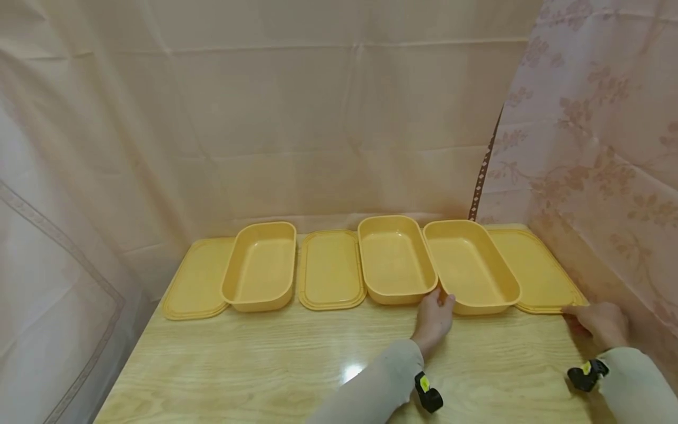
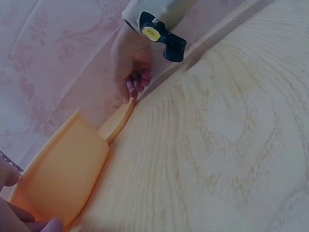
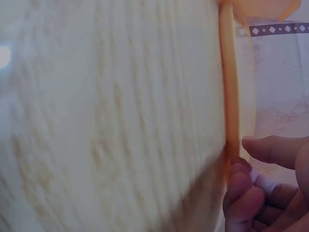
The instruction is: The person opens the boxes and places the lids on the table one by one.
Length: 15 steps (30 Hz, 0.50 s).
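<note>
Along the back of the table stand shallow yellow rectangular plastic boxes with rounded corners. My left hand point(image 1: 434, 321) is at the front left corner of the right-hand box point(image 1: 471, 268), thumb and fingers curled about that corner. Its fingers reach into the narrow gap beside the middle box point(image 1: 397, 256). In the left wrist view, fingertips point(image 2: 52, 225) show low against the box's side. My right hand point(image 1: 601, 324) pinches the near right corner of a flat yellow lid point(image 1: 535, 268), thumb over its edge, fingers curled below. The lid's left side lies behind the right-hand box.
Farther left in the row are another yellow lid point(image 1: 332, 268), a third box point(image 1: 261, 265) and a lid point(image 1: 198, 280) at the far left end. Beige cloth point(image 1: 318, 118) hangs behind the wooden table point(image 1: 254, 365). A flowered pink curtain point(image 1: 609, 176) borders the right side.
</note>
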Each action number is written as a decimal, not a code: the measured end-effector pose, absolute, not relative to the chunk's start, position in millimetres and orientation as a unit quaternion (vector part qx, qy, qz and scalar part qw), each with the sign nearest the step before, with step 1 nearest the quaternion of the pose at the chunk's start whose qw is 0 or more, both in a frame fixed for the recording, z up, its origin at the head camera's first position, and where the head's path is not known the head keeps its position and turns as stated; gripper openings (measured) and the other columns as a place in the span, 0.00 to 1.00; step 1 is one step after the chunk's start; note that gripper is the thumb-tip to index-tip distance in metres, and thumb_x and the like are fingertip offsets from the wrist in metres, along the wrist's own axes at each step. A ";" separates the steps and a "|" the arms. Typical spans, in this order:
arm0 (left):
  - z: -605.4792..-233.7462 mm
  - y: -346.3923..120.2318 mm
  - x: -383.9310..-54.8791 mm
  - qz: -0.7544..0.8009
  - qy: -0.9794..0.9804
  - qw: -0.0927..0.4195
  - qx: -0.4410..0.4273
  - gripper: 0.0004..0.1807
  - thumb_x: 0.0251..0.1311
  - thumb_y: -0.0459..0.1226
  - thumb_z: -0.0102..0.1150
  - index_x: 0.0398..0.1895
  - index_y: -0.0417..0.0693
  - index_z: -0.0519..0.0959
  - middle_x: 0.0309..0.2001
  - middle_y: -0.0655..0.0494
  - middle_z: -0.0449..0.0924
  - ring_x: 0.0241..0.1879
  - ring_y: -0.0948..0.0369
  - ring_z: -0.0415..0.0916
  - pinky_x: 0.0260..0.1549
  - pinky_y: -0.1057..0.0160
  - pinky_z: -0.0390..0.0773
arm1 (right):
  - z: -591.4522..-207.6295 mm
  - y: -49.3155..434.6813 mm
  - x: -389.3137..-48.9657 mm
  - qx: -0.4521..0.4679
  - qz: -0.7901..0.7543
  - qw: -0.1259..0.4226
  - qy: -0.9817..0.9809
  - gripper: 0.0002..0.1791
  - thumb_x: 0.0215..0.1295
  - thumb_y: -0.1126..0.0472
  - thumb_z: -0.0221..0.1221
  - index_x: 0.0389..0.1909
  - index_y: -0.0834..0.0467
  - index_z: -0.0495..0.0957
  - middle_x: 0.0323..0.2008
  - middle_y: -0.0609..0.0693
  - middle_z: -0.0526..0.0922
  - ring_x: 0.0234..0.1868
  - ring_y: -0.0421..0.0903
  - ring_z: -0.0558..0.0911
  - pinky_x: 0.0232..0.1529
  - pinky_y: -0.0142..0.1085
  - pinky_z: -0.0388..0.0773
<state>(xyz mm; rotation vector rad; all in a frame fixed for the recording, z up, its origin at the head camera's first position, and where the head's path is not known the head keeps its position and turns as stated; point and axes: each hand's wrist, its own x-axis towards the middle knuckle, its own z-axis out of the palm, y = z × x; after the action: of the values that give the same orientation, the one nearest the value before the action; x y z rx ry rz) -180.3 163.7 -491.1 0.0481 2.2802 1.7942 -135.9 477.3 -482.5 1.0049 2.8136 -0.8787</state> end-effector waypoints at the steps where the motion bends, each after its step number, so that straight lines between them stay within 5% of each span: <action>1: -490.2 163.1 -180.5 0.609 0.784 0.117 0.018 0.28 0.68 0.45 0.55 0.64 0.36 0.71 0.59 0.42 0.78 0.61 0.50 0.74 0.60 0.52 0.74 | -480.9 476.7 -136.3 0.316 -0.270 0.017 0.909 0.28 0.60 0.45 0.58 0.02 0.52 0.75 0.07 0.42 0.73 0.17 0.40 0.72 0.25 0.29 0.65; 8: -487.0 155.1 -180.5 0.575 0.811 0.103 0.035 0.26 0.67 0.46 0.56 0.60 0.37 0.75 0.55 0.44 0.81 0.58 0.51 0.77 0.57 0.53 0.77 | -471.9 471.7 -141.6 0.253 -0.311 0.053 0.915 0.29 0.70 0.43 0.46 0.13 0.54 0.75 0.12 0.43 0.74 0.19 0.42 0.72 0.26 0.33 0.67; 15: -486.1 148.3 -181.9 0.553 0.826 0.099 0.053 0.20 0.66 0.46 0.56 0.53 0.42 0.81 0.49 0.49 0.84 0.51 0.55 0.80 0.50 0.57 0.80 | -467.5 456.2 -148.0 0.182 -0.309 0.011 0.933 0.34 0.73 0.45 0.45 0.39 0.77 0.76 0.20 0.53 0.80 0.21 0.41 0.75 0.26 0.35 0.71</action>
<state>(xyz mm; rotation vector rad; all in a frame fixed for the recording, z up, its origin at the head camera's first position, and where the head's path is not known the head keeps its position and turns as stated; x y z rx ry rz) -181.9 148.3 -486.1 0.1569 2.4419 1.6358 -148.0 456.2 -467.5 0.5684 2.9117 -0.9644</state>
